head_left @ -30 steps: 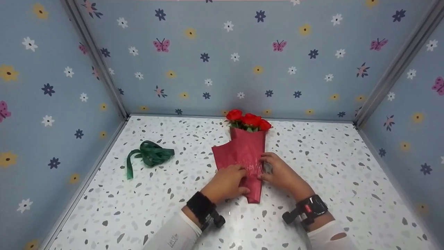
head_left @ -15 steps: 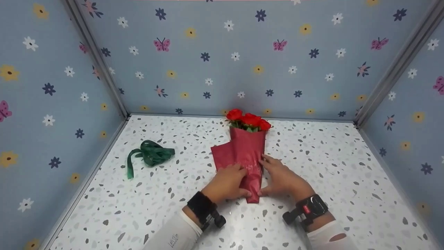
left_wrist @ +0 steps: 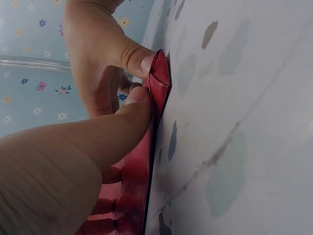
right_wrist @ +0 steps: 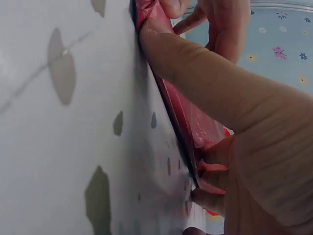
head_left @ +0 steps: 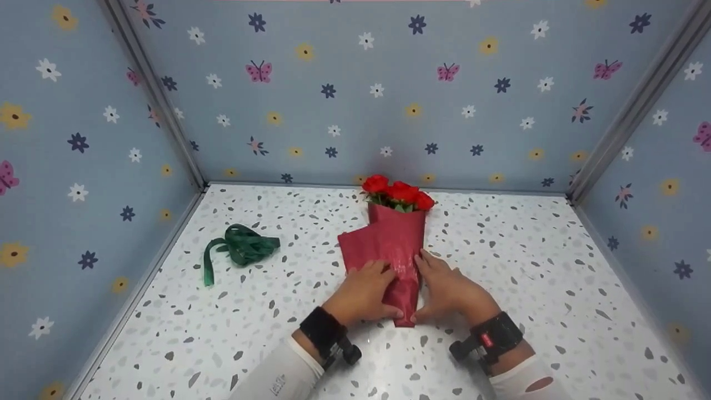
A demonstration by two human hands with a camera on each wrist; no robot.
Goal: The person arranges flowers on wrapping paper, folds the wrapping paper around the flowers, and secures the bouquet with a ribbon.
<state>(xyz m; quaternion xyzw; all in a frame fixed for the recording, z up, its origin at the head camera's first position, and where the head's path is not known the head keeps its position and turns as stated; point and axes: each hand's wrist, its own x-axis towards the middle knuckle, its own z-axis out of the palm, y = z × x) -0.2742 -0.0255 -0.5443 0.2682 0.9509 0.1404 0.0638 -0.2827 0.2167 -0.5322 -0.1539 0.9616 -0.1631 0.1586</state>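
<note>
Head view first: your roses (head_left: 402, 191) are lying on the speckled table (head_left: 527, 250) in the red paper (head_left: 397, 239), blooms toward the back wall (head_left: 355, 72), narrow end toward you. The big change is your right hand (head_left: 455, 291). A second ago its thumb sat higher up the right edge; now it's slid right down by the narrow end, with the fingers still up near the middle, so the hand is spread along that side. Your left hand (head_left: 361, 294) has barely budged, maybe the thumb's crept down a touch, and it's lying over the left side of the paper with fingers loosely bent. My read: the right edge is getting snugged in, but the wrap isn't neat all round, since the left flap (head_left: 355, 247) sticks out. The green ribbon (head_left: 247, 245) hasn't moved, well apart from both hands.

Left wrist view: both your thumbs are up against the creased narrow end, close together. Your left fingers rest further up the paper, so I'd call it pressing rather than pinching.

Right wrist view: your right thumb is on the edge near the narrow end, fingertips touching it further along, clear gap between. No pinch that I can see. I'd say that's holding the bottom tapered. Can't tell if any paper's tucked underneath, though.
</note>
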